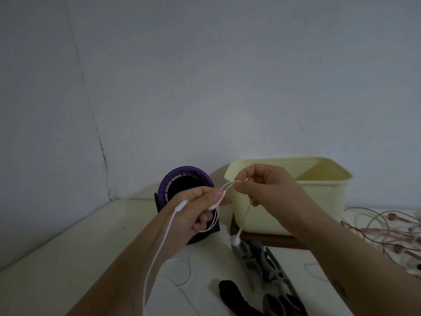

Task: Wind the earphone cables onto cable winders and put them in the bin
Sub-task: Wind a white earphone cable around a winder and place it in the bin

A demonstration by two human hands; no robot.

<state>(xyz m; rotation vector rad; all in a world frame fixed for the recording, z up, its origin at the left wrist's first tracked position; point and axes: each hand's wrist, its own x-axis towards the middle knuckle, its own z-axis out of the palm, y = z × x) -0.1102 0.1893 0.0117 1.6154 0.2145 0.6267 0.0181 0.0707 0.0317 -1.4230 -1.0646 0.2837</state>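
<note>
Above the winders point(251, 258) on the table point(68, 258), my left hand point(196, 213) and right hand point(266, 185) each pinch the white earphone cable point(162, 240), held up before the bin point(319, 201), where its slack loops could knot if I pull them apart.

Your left hand point(196, 210), right hand point(271, 185) and forearms point(127, 258) are bare; a small dark mark point(340, 288) sits on the right forearm point(355, 254), lower right.

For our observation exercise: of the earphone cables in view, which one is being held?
The white cable, pinched between the left hand and right hand. The pink cables lie tangled on the table, right of the bin, untouched.
</note>
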